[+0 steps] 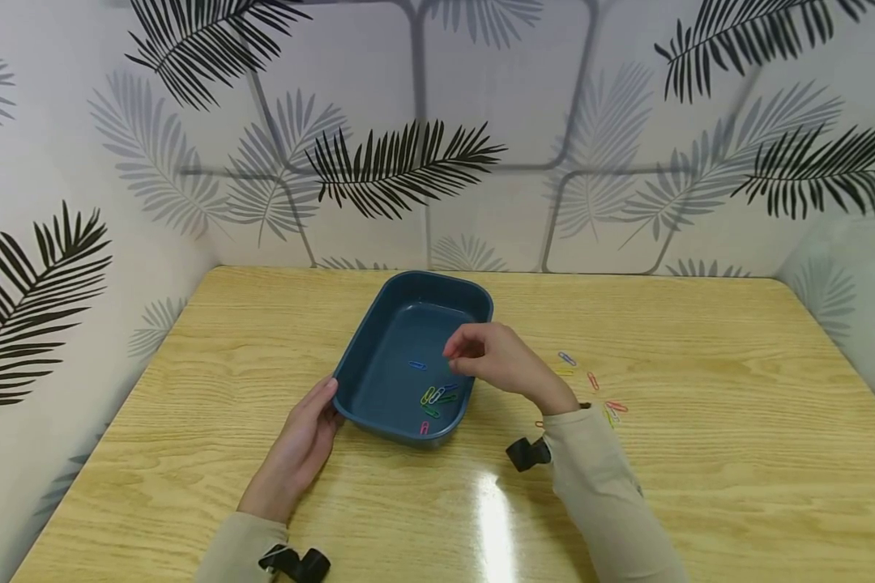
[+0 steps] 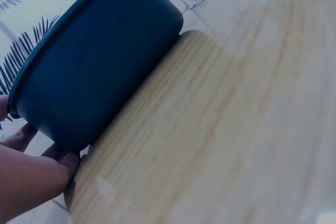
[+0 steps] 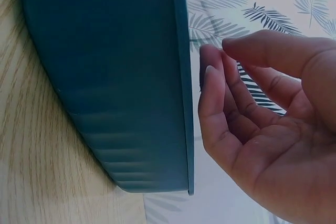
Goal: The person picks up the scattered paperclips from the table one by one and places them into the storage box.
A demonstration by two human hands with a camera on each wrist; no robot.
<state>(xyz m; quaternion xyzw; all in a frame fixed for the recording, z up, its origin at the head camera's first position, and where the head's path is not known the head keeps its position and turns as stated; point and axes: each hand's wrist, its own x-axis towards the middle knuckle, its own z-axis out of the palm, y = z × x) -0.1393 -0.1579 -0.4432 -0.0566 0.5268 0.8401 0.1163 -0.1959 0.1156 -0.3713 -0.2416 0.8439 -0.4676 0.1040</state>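
Observation:
A dark blue rectangular plastic tray stands on the table, several coloured paper clips lying at its near end and a blue paper clip by itself farther in. My left hand grips the tray's near left corner, thumb at the rim and fingers against the outer wall. Over the tray's right rim reaches my right hand, thumb and fingertips pinched together. A speck of green, a paper clip, shows at those fingertips; in the right wrist view the fingers hide it.
To the right of the tray, loose paper clips lie scattered on the wooden table: a blue paper clip, a red paper clip and several more by the right sleeve. A leaf-patterned wall covering borders the back edge.

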